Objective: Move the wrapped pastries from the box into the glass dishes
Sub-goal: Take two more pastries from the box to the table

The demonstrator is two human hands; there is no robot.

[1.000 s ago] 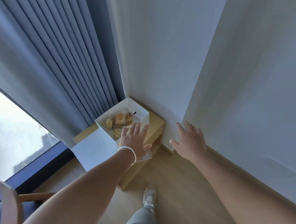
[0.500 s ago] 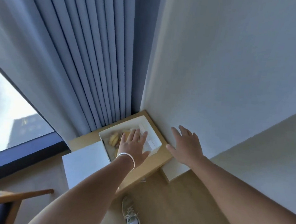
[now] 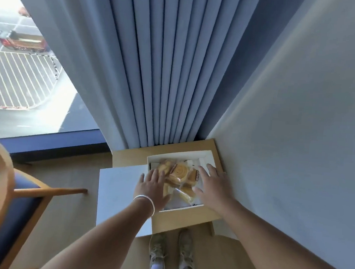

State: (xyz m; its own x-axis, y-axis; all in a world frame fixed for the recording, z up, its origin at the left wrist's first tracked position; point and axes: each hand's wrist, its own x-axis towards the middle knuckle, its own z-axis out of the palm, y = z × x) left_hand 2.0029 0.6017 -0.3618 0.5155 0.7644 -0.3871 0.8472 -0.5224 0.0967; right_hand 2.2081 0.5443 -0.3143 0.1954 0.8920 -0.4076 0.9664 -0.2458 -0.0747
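A white box [image 3: 209, 157] sits open on a low wooden side table [image 3: 187, 218] in the room's corner. Several golden pastries in clear wrappers [image 3: 179, 172] lie heaped inside it. My left hand [image 3: 153, 188], with a white bracelet on the wrist, hovers flat over the box's left edge with fingers straight. My right hand [image 3: 213, 189] is spread over the box's right side, fingers straight, near the pastries. Neither hand holds anything. No glass dishes are in view.
The box's white lid [image 3: 118, 193] hangs open to the left of the table. Blue curtains [image 3: 165, 81] hang behind, a white wall [image 3: 299, 122] stands close on the right. A wooden chair with a blue seat [image 3: 10, 202] is at the left. My shoes [image 3: 170, 251] stand before the table.
My view has turned to face the table squarely. My right hand moved left from the wall to over the box. My left hand stays over the box's left side.
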